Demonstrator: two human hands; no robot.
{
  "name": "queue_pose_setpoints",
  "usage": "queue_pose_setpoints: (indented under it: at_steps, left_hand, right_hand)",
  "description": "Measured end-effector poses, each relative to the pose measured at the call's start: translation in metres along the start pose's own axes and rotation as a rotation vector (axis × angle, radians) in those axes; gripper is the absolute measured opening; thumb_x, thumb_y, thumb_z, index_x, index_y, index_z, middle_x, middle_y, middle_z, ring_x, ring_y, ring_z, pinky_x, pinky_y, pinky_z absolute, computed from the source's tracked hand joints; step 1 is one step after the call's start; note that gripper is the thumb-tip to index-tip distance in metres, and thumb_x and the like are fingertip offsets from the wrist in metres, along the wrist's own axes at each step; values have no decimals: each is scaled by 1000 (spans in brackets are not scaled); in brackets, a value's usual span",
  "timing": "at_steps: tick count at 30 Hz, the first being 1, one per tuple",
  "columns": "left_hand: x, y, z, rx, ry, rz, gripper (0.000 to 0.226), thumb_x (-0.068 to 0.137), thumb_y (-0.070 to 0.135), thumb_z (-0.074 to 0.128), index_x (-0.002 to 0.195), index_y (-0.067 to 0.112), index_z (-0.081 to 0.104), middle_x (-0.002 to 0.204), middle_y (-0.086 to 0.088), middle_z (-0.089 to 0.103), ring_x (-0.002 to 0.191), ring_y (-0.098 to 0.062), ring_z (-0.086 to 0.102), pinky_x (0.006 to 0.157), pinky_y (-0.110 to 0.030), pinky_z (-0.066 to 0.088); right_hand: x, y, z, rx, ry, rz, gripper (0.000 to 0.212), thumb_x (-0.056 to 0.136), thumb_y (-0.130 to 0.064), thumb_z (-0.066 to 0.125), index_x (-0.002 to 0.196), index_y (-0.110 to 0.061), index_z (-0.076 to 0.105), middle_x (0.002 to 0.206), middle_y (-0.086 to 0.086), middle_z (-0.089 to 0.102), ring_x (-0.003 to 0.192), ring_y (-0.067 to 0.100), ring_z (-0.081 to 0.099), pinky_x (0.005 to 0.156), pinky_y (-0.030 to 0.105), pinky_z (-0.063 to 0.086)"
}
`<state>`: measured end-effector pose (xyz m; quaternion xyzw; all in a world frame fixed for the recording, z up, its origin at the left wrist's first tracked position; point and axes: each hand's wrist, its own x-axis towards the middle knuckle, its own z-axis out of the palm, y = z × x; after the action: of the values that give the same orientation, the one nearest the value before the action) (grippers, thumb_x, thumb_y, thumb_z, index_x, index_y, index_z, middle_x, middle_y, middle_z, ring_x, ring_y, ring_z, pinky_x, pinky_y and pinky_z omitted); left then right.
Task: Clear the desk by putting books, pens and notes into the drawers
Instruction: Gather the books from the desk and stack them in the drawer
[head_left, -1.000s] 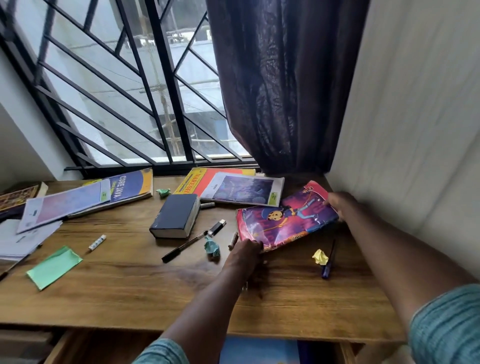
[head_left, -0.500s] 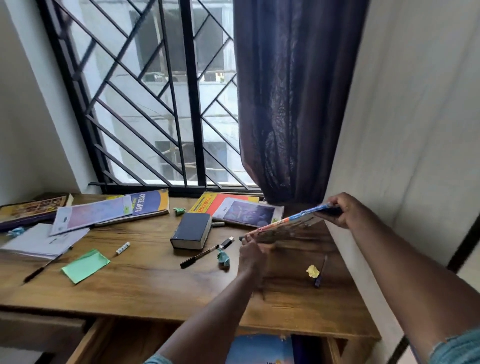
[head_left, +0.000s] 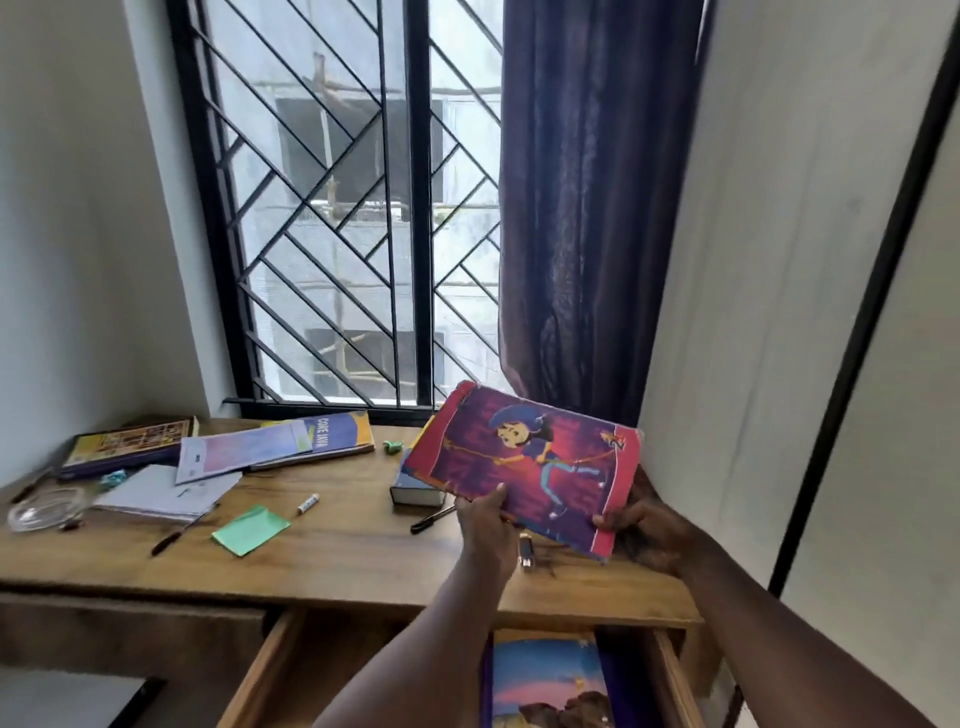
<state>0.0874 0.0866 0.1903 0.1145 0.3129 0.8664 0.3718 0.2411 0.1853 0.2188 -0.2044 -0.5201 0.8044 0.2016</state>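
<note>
A thin red and purple cartoon book (head_left: 524, 462) is lifted above the right side of the wooden desk (head_left: 332, 561), its cover tilted toward me. My left hand (head_left: 485, 525) grips its lower left edge. My right hand (head_left: 649, 530) grips its lower right corner from behind. Below the desk's front edge an open drawer (head_left: 675, 680) holds a book with a blue and pink cover (head_left: 545, 675).
On the desk lie a thick dark book (head_left: 415, 491), a blue Core Java book (head_left: 337, 441), a green note (head_left: 251, 529), white papers (head_left: 161, 491), pens (head_left: 179, 530), a small marker (head_left: 308, 504) and a colourful book (head_left: 124, 444) at far left. A curtain (head_left: 582, 208) hangs at the back right.
Both hands have lifted the cartoon book off the desk and turned its cover up toward me. My view has pulled back, bringing the open drawer into sight.
</note>
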Motion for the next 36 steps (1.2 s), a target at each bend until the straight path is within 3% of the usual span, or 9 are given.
queue_pose_setpoints:
  at_steps: [4, 7, 10, 14, 18, 24, 28, 31, 36]
  left_hand:
    - [-34, 17, -42, 53, -7, -60, 49, 89, -9, 43, 135, 8, 39, 116, -19, 61, 97, -35, 63, 63, -41, 57]
    - [-64, 29, -73, 99, -22, -93, 49, 87, -13, 44, 134, 2, 41, 114, -20, 62, 98, -36, 62, 70, -44, 58]
    - [-92, 37, -103, 144, -47, -156, 46, 84, -14, 49, 126, 4, 46, 111, -22, 63, 96, -37, 64, 74, -45, 58]
    - [-116, 38, -138, 286, 26, -293, 40, 83, -10, 56, 118, 10, 49, 104, -21, 67, 86, -36, 69, 67, -47, 58]
    - [-130, 30, -163, 400, 34, -395, 22, 88, -4, 54, 107, 8, 55, 85, -14, 73, 70, -30, 72, 54, -41, 58]
    - [-125, -8, -195, 602, 250, -430, 29, 86, -12, 56, 114, -4, 54, 99, -22, 64, 86, -37, 63, 73, -44, 56]
    - [-127, -36, -204, 646, 278, -448, 19, 85, -19, 52, 92, -2, 57, 67, -12, 65, 49, -20, 63, 43, -26, 53]
    - [-123, -60, -209, 711, 283, -518, 23, 86, -20, 50, 72, -2, 56, 39, -2, 60, 29, -9, 55, 33, -14, 43]
    - [-108, -92, -209, 906, 250, -621, 32, 86, -10, 58, 60, 6, 51, 57, -6, 53, 34, -5, 48, 39, -15, 36]
  right_hand:
    - [-24, 29, 6, 49, -2, 28, 80, 24, -16, 96, 98, -7, 68, 93, 15, 72, 78, 27, 71, 72, 41, 59]
    - [-40, 38, 3, 112, 125, 18, 44, 39, -29, 88, 75, -8, 74, 74, 12, 70, 60, 22, 69, 59, 31, 58]
    - [-52, 53, 6, -2, 117, 133, 41, 45, -22, 83, 80, -4, 73, 65, 9, 70, 52, 20, 66, 56, 29, 56]
    - [-59, 88, 21, -219, 50, 303, 24, 70, -8, 68, 91, 3, 72, 84, 19, 73, 67, 25, 71, 65, 34, 59]
    - [-66, 131, 31, -371, 0, 403, 33, 79, 4, 67, 111, 3, 60, 104, 23, 67, 81, 29, 70, 77, 43, 58]
    - [-88, 184, 21, -385, 113, 462, 27, 84, 9, 59, 107, -3, 57, 100, 20, 68, 83, 29, 69, 73, 43, 58]
    - [-93, 206, 3, -419, 184, 545, 18, 88, 7, 53, 95, -6, 63, 84, 13, 72, 77, 25, 70, 66, 36, 59]
    - [-90, 228, -18, -471, 280, 581, 16, 88, 6, 55, 95, -3, 65, 85, 15, 72, 76, 27, 70, 75, 39, 58]
    - [-80, 251, -43, -576, 474, 565, 15, 83, 3, 62, 96, -2, 66, 99, 15, 68, 90, 26, 67, 79, 33, 55]
